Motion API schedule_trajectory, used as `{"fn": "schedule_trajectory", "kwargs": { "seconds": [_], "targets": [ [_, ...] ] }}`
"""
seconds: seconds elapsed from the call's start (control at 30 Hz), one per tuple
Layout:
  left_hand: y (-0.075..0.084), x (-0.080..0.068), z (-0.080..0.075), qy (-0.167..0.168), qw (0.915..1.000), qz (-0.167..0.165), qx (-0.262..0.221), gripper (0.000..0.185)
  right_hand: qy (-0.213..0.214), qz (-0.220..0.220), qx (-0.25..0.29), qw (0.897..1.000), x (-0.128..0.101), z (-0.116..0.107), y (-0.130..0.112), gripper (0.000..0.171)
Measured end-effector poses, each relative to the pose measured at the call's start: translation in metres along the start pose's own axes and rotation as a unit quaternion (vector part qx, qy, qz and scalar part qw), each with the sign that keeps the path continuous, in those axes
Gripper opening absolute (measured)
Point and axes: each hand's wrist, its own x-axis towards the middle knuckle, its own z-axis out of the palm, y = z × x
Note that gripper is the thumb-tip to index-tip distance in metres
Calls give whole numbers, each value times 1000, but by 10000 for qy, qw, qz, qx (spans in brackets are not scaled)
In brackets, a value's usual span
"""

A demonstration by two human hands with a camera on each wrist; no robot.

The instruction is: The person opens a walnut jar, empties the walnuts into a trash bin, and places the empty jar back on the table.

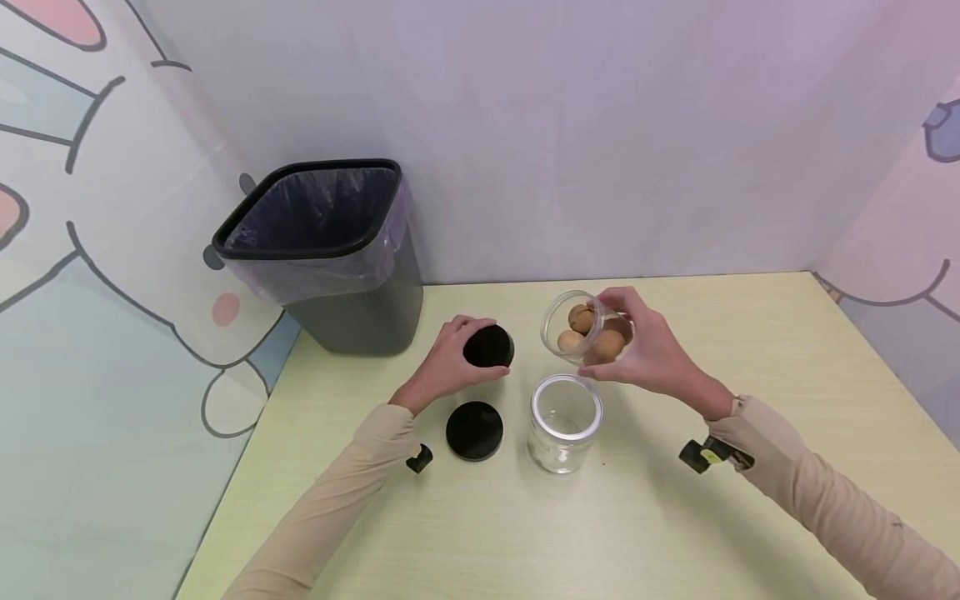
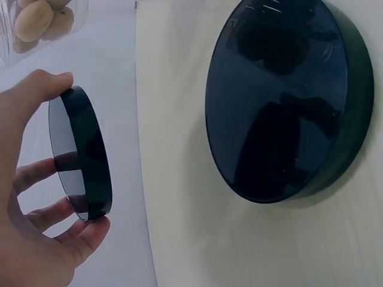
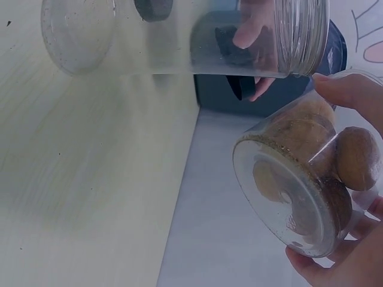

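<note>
My right hand (image 1: 647, 346) grips a clear jar (image 1: 582, 327) holding brown round nuts (image 3: 353, 156), tilted with its open mouth toward the left, above the table. Below it an empty clear jar (image 1: 564, 422) stands upright with no lid. My left hand (image 1: 450, 360) holds a black round lid (image 1: 488, 347) by its edge, between thumb and fingers (image 2: 54, 206). A second black lid (image 1: 475, 430) lies flat on the table just in front of that hand, left of the empty jar.
A black waste bin (image 1: 330, 250) lined with a plastic bag stands at the table's far left corner. The pale yellow-green table (image 1: 750, 350) meets a white wall behind; cartoon-print panels close off both sides.
</note>
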Motion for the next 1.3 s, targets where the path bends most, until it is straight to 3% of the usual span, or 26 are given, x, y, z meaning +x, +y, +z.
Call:
{"fn": "schedule_trajectory", "kwargs": {
  "seconds": [0.37, 0.63, 1.3],
  "targets": [
    [-10, -1, 15, -1, 9997, -129, 210, 79, 1, -48, 63, 10000, -1, -1, 5, 82],
    [-17, -1, 24, -65, 9992, -279, 293, 76, 29, 96, 105, 9999, -2, 5, 44, 91],
    [-21, -3, 34, -485, 9958, -390, 670, 73, 57, 78, 0, 10000, -4, 6, 49, 90]
  ]
}}
